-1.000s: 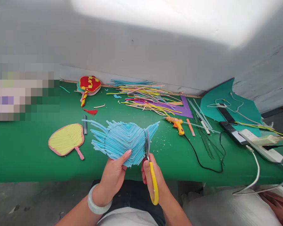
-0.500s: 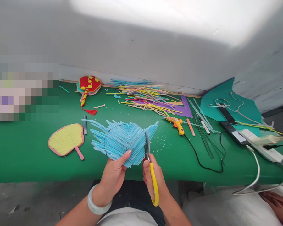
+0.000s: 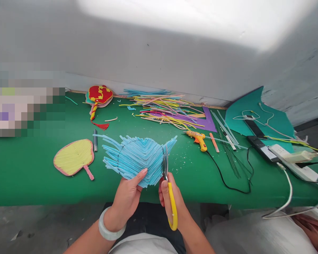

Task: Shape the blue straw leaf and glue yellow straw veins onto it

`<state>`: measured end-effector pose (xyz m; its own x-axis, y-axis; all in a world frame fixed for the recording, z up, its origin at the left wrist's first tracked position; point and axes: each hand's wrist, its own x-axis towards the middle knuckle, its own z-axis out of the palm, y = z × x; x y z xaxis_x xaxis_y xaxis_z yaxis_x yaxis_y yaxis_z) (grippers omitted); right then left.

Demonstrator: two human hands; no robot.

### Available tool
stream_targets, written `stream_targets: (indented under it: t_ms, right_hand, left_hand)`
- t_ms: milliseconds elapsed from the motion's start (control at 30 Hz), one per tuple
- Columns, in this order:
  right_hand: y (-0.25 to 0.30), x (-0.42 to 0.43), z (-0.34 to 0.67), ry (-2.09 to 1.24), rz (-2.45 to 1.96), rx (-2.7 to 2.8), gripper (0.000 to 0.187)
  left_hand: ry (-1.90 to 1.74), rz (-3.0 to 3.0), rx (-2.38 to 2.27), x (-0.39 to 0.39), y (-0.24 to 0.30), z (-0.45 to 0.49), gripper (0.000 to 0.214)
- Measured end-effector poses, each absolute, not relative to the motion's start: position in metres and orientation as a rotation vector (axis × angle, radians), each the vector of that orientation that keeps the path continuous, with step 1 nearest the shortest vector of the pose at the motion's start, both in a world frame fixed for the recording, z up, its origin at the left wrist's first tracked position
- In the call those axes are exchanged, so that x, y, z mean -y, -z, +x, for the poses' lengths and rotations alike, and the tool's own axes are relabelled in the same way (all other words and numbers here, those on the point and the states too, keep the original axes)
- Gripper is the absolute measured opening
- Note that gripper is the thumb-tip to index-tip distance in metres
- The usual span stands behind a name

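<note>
Scissors (image 3: 171,193) sit in the right hand (image 3: 179,198), fingers wrapped round the yellow handle, blades upright against the side of a blue pipe-cleaner panel (image 3: 137,155) left of the glue gun (image 3: 200,139). The left hand (image 3: 127,197) grips the panel's near edge, thumb on top, fingers mostly hidden beneath. The panel seems light, fuzzy, unlikely to slip, firmer mid-way than at its loose ends; the packed centre looks the best hold, away from the blades.

A glue gun (image 3: 200,140) and loose coloured stems (image 3: 161,101) mark a craft workshop.
</note>
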<state>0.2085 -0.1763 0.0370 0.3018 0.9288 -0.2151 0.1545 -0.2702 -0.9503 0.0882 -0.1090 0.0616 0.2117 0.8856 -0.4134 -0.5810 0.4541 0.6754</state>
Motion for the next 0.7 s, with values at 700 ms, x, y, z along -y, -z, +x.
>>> stream_targets:
  t_ms: [700]
  right_hand:
    - [-0.048, 0.175, 0.206, -1.219, -1.487, 0.788, 0.058]
  left_hand:
    - [-0.973, 0.515, -0.949, 0.105, -0.068, 0.082, 0.071]
